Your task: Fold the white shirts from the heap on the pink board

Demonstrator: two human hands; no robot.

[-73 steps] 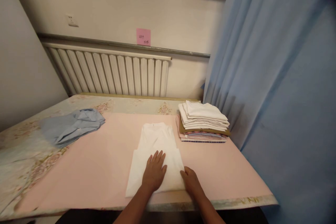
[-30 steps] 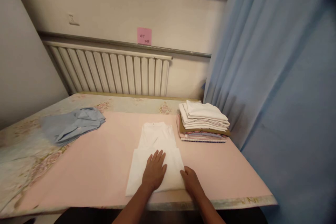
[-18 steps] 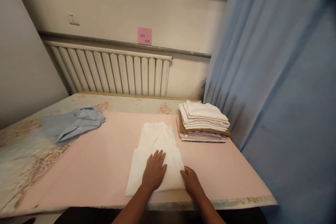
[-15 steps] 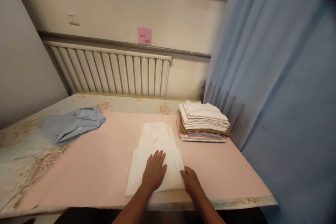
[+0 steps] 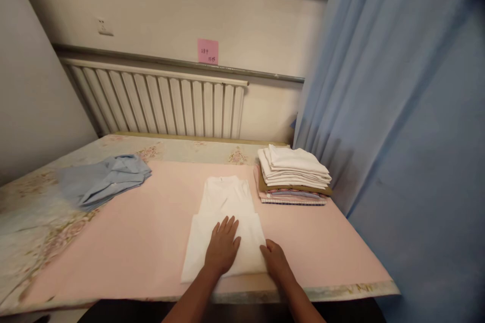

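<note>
A white shirt (image 5: 227, 196) lies partly folded in front of me, its lower part turned up over the middle and its collar end pointing away. My left hand (image 5: 223, 248) rests flat on the folded part, fingers stretched out. At the shirt's right edge, my right hand (image 5: 276, 260) is closed, with thumb and fingers pinching the cloth. The fingertips under the edge are hidden.
To the right stands a stack of folded clothes (image 5: 293, 174), white ones on top. A crumpled light blue garment (image 5: 113, 179) lies at the left. Pink cloth (image 5: 151, 242) covers the surface. A blue curtain (image 5: 397, 111) hangs at the right; a radiator (image 5: 162, 103) lines the wall.
</note>
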